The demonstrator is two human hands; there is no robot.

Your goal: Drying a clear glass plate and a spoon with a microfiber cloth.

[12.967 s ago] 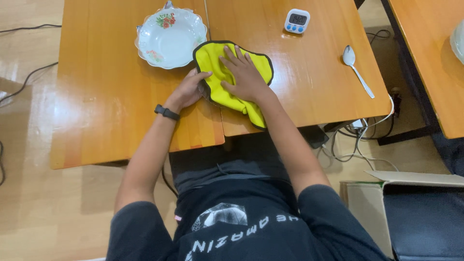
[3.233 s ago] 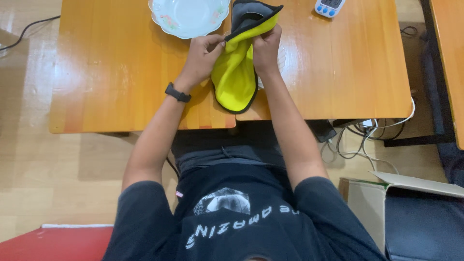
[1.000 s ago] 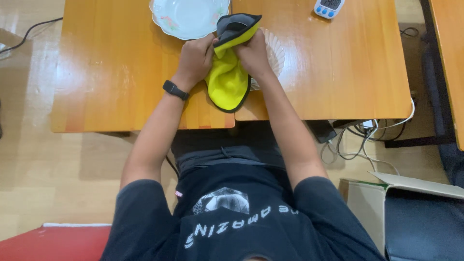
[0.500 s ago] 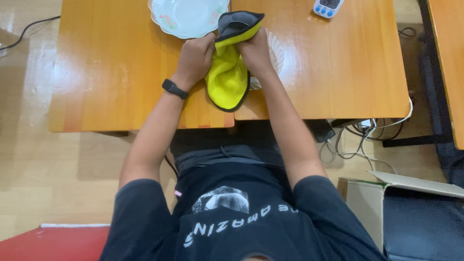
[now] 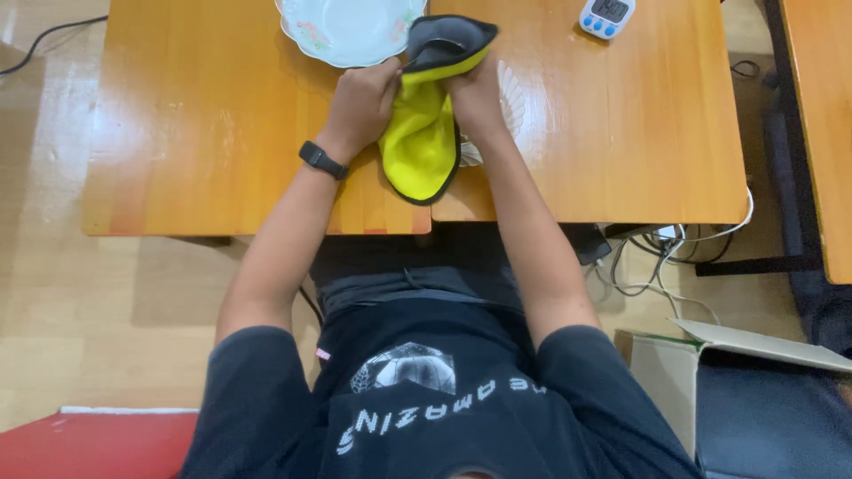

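Left hand and right hand both clenched on yellow cloth, wrapped around a clear glass dish above the worktop; white bowl just beyond.

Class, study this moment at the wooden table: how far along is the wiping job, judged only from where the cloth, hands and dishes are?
Looks done: the white floral dish sits apart at the table's far edge, untouched. In hand: the left hand and right hand both grip the yellow cloth, which is wrapped over the clear glass dish. Left: that glass dish remains mostly covered, not set down beside the other.
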